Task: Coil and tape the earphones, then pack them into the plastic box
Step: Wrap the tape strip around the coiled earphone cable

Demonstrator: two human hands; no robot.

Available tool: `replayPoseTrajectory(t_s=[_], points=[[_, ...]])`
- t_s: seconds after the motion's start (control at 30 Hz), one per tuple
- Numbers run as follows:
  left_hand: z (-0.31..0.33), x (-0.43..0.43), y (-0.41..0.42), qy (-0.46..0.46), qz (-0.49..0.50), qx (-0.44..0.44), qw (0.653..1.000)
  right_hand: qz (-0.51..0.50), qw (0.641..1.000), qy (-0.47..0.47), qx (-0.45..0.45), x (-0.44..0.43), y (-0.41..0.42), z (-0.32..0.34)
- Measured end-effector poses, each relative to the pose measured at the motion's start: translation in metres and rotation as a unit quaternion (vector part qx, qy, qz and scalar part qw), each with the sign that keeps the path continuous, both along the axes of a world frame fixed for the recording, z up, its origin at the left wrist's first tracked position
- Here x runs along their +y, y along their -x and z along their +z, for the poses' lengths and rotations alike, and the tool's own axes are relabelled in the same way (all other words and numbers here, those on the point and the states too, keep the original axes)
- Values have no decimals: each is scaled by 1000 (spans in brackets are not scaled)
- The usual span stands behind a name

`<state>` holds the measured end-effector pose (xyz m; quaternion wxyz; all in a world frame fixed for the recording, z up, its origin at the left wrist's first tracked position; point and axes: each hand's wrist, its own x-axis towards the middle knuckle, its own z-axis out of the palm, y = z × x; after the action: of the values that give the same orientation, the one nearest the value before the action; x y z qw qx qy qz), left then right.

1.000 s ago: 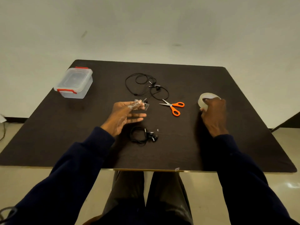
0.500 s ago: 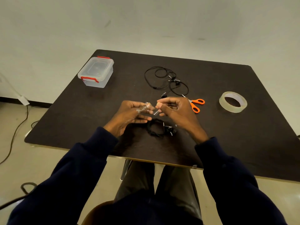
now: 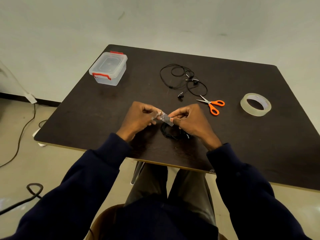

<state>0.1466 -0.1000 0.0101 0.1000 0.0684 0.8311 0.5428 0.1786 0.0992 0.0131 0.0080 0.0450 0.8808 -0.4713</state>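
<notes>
Left hand (image 3: 138, 118): I see the thumb and fingers curled, pinching the left end of a strip of tape (image 3: 164, 117) above the desk (image 3: 103, 110).
Right hand (image 3: 188, 118): its fingers are curled the same way and pinch the strip's other end, so the strip spans the gap between the two hands.
Strip of tape: clear and crinkled, held just above the coiled earphones (image 3: 166, 132).
Coiled earphones: a small black bundle lying on the desk near its front edge, partly hidden by the right hand. I cannot tell whether the tape touches it.
Loose earphones (image 3: 181, 78): a second black pair, spread in loops farther back.
Plastic box (image 3: 108, 68): clear with red clips and the lid on, at the far left corner, well apart from both hands.
Scissors (image 3: 212, 104): orange handles, just beside the loose cable.
Roll of tape (image 3: 254, 112): lies flat at the right, beyond the scissors.
</notes>
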Motion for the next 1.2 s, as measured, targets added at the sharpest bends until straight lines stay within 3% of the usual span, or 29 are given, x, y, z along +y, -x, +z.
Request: replayPoseTrajectory(t_s=[0.23, 0.4, 0.57, 0.9, 1.07, 1.2], points=[[-15, 15, -31, 151, 39, 92, 984, -33, 999, 40, 15, 2, -1, -2], [-22, 36, -40, 300, 36, 155, 940, -48, 996, 71, 27, 6, -6, -2], [-22, 49, -27, 350, 36, 171, 921, -67, 994, 85, 25, 7, -8, 0], [-5, 42, -21, 249, 16, 129, 960, -92, 988, 124, 11, 11, -13, 5], [-5, 32, -18, 20, 31, -12, 999, -87, 986, 145, -5, 9, -18, 9], [-5, 22, -22, -147, 38, -113, 982, -80, 987, 140, 4, 4, -22, 9]])
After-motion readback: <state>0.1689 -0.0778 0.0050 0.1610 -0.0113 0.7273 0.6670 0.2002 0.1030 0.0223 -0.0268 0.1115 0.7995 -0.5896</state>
